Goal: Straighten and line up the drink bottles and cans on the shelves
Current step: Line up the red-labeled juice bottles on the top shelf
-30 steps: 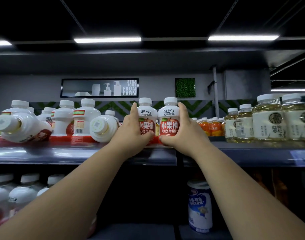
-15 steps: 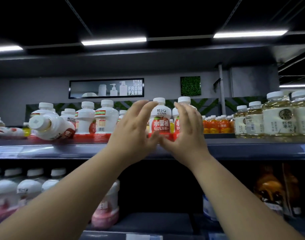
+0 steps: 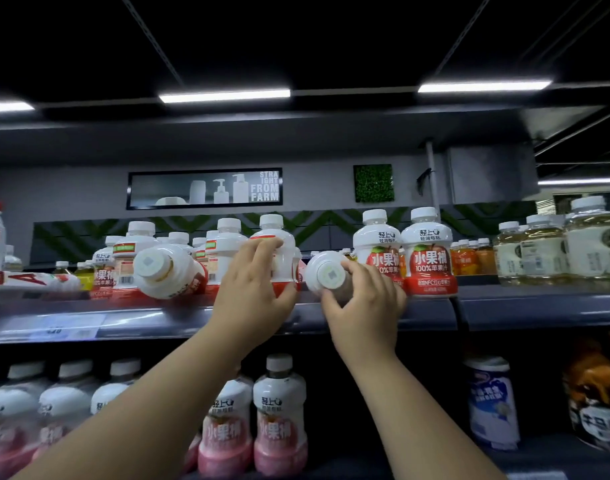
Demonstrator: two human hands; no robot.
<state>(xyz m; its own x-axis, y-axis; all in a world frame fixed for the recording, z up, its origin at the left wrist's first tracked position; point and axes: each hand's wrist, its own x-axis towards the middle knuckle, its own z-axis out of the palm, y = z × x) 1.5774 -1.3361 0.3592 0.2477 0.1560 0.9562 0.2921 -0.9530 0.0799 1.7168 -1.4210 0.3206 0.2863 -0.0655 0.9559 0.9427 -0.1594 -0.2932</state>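
Head view puts both your arms reaching up to the top shelf (image 3: 365, 315), where the white juice bottles stand in a loose group. Your left hand (image 3: 253, 289) is wrapped around an upright bottle (image 3: 279, 251) whose label faces away from you, fingers (image 3: 265, 244) curled over its shoulder and thumb pressed at its red base. Your right hand (image 3: 364, 303) grips a tipped-over bottle (image 3: 327, 273) lying on its side just beside that one, its white cap end pointing straight out at you; your fingers close around its body from below and from the right.

To the right of that hand, touching each other, two apple-juice bottles (image 3: 429, 258) stand upright at the shelf edge with red labels facing forward. Left of your left hand, another fallen bottle (image 3: 168, 271) lies on its side, cap toward you, in front of several upright white bottles with barcodes and backs showing. Farther left, a long carton-like pack (image 3: 26, 280) lies flat on the shelf.

On the far right of the same shelf stand pale yellow drink bottles (image 3: 545, 251) and, behind them, small orange ones (image 3: 469, 259). Below, the lower shelf holds a row of pink-bottomed bottles (image 3: 279, 417), upright, and a blue-and-white tub (image 3: 492, 403) to the right.
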